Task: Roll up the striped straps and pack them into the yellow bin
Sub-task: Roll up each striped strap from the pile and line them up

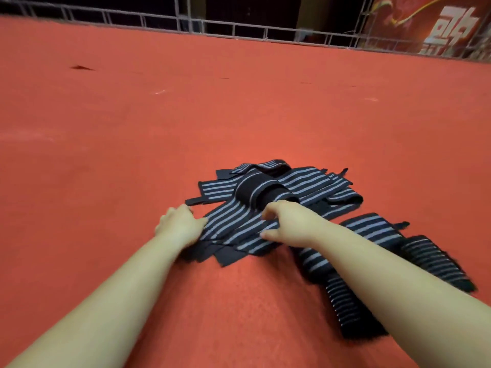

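Note:
A loose pile of black straps with grey stripes [268, 192] lies on the red carpet [132, 128]. One flat striped strap [233, 229] stretches toward me between my hands. My left hand [180, 221] rests at that strap's left edge, thumb touching the fabric. My right hand [287, 224] sits on the strap's right side, fingers and thumb curled round its edge. More straps [372, 229] lie to the right, partly under my right forearm; two of them [430, 258] look rolled or bunched. No yellow bin is in view.
Red carpet stretches far to the left and ahead. A white metal railing [233, 27] borders its far edge, with a red banner [438, 25] at the back right.

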